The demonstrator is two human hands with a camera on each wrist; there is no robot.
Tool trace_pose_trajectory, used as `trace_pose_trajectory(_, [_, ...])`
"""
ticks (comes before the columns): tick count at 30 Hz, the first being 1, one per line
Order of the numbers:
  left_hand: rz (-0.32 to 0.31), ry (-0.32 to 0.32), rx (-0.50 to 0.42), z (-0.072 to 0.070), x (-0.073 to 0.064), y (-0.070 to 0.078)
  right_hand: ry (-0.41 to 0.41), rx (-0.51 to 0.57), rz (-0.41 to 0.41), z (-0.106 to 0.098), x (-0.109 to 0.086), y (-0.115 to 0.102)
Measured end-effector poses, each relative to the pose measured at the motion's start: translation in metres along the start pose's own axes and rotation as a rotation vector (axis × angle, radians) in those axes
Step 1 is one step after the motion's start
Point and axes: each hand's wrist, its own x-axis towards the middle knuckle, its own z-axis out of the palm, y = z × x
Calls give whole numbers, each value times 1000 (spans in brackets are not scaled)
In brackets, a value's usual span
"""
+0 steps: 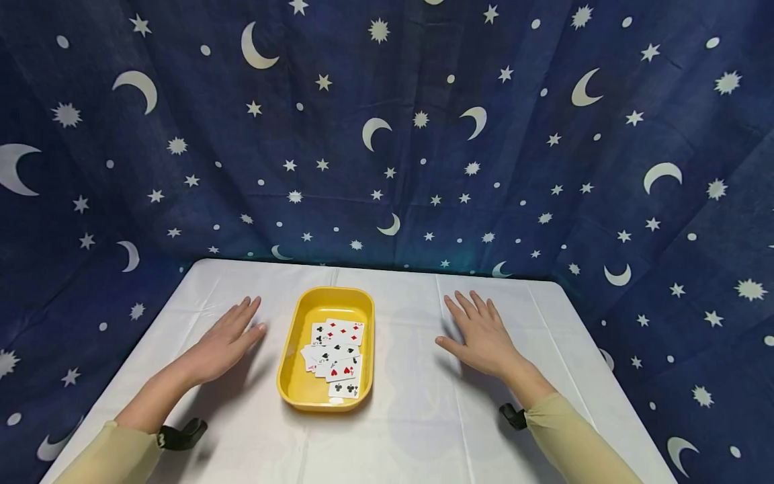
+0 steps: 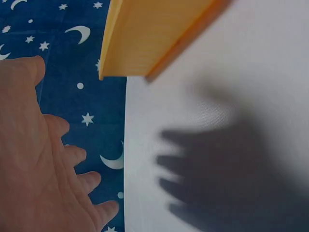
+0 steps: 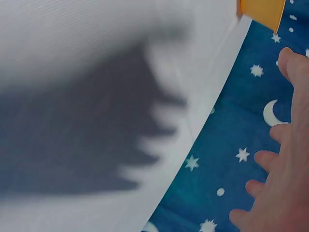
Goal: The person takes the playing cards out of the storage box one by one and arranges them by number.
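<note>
Several playing cards (image 1: 345, 332) lie face up, overlapping, inside a yellow tray (image 1: 283, 376); red diamonds, red hearts and black suits show on them. To the left of the tray my left hand (image 1: 222, 344) hovers over the table, palm down with fingers extended, holding nothing. On the other side, farther from the tray, my right hand (image 1: 484, 336) is held the same way with its fingers spread and nothing in it. Both wrist views show a hand apart from the table, its shadow below, and part of the tray's outer wall (image 2: 149, 38).
The tray stands left of centre on a table with a white cloth (image 1: 411, 430). A dark blue curtain (image 1: 387, 81) with moons and stars hangs behind the table and along its sides. Each wrist wears a black strap-on device (image 1: 183, 435).
</note>
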Motion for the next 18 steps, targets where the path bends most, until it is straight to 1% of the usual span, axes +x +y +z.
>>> trace_pose_trajectory(5, [0, -57, -172, -1, 2, 7, 5, 17, -57, -3, 14, -15])
trace_pose_trajectory(11, [-27, -108, -336, 6, 7, 14, -19, 54, -94, -8, 28, -33])
trace_pose_trajectory(18, [-91, -141, -455, 17, 11, 23, -12, 86, -153, -9, 44, -56])
